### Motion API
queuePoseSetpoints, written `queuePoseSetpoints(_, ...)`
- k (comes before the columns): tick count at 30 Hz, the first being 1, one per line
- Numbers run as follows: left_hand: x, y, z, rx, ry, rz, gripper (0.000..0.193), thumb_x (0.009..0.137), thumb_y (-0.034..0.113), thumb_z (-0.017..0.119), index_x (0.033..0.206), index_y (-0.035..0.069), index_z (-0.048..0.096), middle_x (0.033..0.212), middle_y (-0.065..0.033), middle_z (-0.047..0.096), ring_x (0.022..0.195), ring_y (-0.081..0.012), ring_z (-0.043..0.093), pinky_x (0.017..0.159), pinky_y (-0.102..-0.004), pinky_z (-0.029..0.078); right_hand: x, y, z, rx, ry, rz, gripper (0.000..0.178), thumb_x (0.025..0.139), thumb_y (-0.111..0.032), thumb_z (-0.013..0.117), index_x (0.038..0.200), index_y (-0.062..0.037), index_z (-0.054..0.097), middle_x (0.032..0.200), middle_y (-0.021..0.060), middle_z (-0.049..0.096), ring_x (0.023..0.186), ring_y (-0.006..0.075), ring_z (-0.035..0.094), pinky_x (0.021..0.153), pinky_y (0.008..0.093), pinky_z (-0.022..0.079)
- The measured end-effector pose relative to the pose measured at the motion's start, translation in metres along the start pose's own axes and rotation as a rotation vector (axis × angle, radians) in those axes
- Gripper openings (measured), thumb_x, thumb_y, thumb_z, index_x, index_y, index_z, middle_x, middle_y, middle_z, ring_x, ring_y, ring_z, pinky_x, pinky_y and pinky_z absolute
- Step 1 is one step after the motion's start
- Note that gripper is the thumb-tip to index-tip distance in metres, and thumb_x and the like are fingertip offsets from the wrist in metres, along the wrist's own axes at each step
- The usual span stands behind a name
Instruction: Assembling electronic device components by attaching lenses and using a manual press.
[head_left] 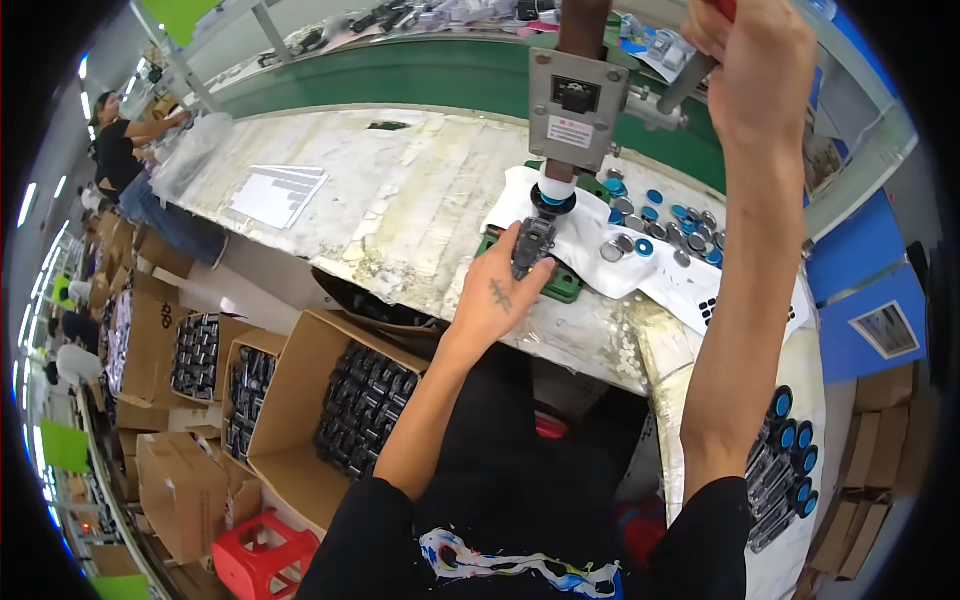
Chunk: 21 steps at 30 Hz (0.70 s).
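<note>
My left hand point(497, 292) is closed around a dark, torch-like piece point(534, 247) with a wide round black head. That head sits directly under the white-tipped ram point(556, 186) of a bench hand press point(574, 110); a blue ring shows between them. I cannot tell whether the ram presses on it. Raised high at the upper right, my right hand point(765, 70) is wrapped around the press lever point(690, 82), with a bit of red grip showing. A white cloth point(607, 268) covers part of the press's green base point(563, 285).
Blue and silver round caps point(688, 228) lie scattered right of the press. Several torch-like pieces with blue-faced heads point(783, 460) rest at the bench's right end. White sheets point(280, 194) lie on the left. Cartons point(290, 415) of black parts and a red stool point(262, 555) stand below; a co-worker point(140, 165) is far left.
</note>
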<state>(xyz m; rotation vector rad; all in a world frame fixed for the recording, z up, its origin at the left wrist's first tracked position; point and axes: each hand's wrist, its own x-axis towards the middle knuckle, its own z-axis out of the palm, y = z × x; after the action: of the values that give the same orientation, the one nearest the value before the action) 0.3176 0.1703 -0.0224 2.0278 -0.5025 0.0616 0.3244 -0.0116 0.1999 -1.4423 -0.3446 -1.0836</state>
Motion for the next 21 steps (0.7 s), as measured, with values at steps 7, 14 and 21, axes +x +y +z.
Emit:
queuePoseSetpoints(7,-0.005,0.011,-0.003,0.015,-0.03,-0.055,0.061,0.086,0.032,0.067,0.129,-0.008,0.051,0.085,-0.0222,0.067,0.072,-0.0263,0.064,0.071,-0.0352,0.05,-0.023,0.005,0.006,0.542,-0.164,-0.016,0.031,0.088,-0.011,0.054,0.058,-0.0069,0.045,0.055,-0.0052,0.038,0.048,0.0026,0.029,0.045,0.0238,0.02)
queuePoseSetpoints(14,-0.004,0.013,-0.004,0.003,-0.045,-0.069,0.06,0.085,0.028,0.065,0.127,-0.012,0.05,0.096,-0.0283,0.067,0.09,-0.0407,0.066,0.082,-0.0413,0.05,-0.054,-0.016,-0.003,-0.166,-0.077,-0.062,0.034,0.089,-0.015,0.056,0.059,-0.006,0.045,0.056,-0.0046,0.039,0.05,0.0026,0.033,0.047,0.0232,0.023)
queuePoseSetpoints(21,-0.003,0.016,-0.004,0.007,-0.047,-0.076,0.065,0.084,0.029,0.066,0.129,-0.015,0.047,0.093,-0.0291,0.067,0.089,-0.0387,0.067,0.08,-0.0397,0.051,-0.066,-0.007,-0.01,-0.122,-0.122,-0.131,0.026,0.084,-0.013,0.06,0.063,-0.0054,0.048,0.06,-0.0036,0.04,0.054,0.0034,0.031,0.051,0.0226,0.021)
